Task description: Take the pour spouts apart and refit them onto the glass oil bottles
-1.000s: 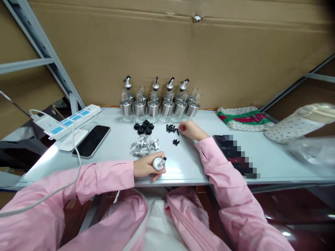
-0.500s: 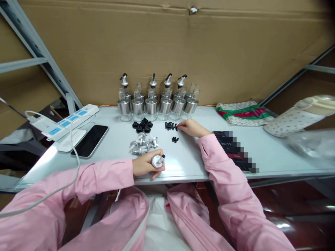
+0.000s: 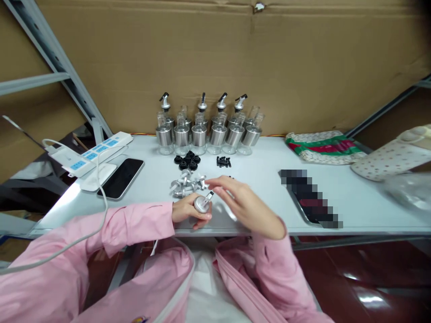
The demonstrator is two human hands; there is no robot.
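Note:
My left hand (image 3: 188, 210) is wrapped round a silver pourer spout (image 3: 201, 204), its round cap facing up and a dark-tipped nozzle pointing up to the right. Just above that nozzle is my right hand (image 3: 244, 204), fingertips drawn together; whatever they may hold is too small to make out. Behind the left hand lies a heap of silver spout parts (image 3: 185, 185). Farther back are black ribbed stoppers (image 3: 187, 160) and a pile of small black pieces (image 3: 223, 161). A second small black group (image 3: 231, 177) is mostly hidden behind my right hand.
Glass-and-steel bottles (image 3: 199, 135) stand in rows at the back, several topped with spouts. On the left are a phone (image 3: 121, 178), a power strip (image 3: 101, 151) and a white cable crossing my left sleeve. Another phone (image 3: 305, 197), a patterned cloth (image 3: 325, 147) and a dotted bottle (image 3: 380, 157) lie right.
My right hand has left the pile of small black pieces and come toward me and left, to the spout. The left hand keeps its hold; the view has shifted slightly.

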